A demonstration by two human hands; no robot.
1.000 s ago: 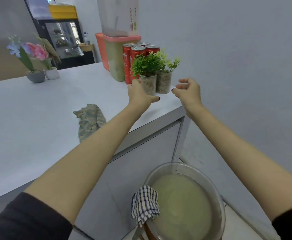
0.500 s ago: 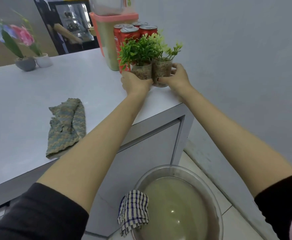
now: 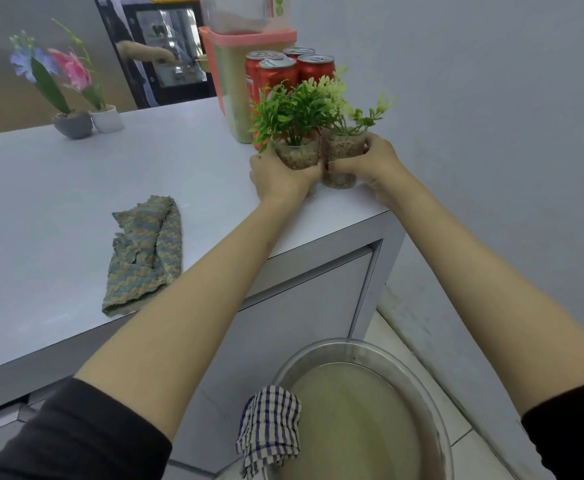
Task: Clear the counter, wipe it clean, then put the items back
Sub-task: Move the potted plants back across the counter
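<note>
Two small green plants in clear pebble-filled cups stand side by side near the right end of the white counter. My left hand is wrapped around the left plant cup. My right hand grips the right plant cup. Both cups look slightly raised or tilted off the counter. Behind them stand several red soda cans and a tall container with a pink rim. A green-beige knitted rag lies on the counter to the left of my arms.
Two flower pots with pink and blue flowers stand at the counter's far left. On the floor below, a metal basin holds murky water, with a checked cloth draped over its rim. A grey wall runs along the right.
My hands went from hovering open near the plant cups to closing around them, one cup per hand. The cups have shifted a little toward me.
</note>
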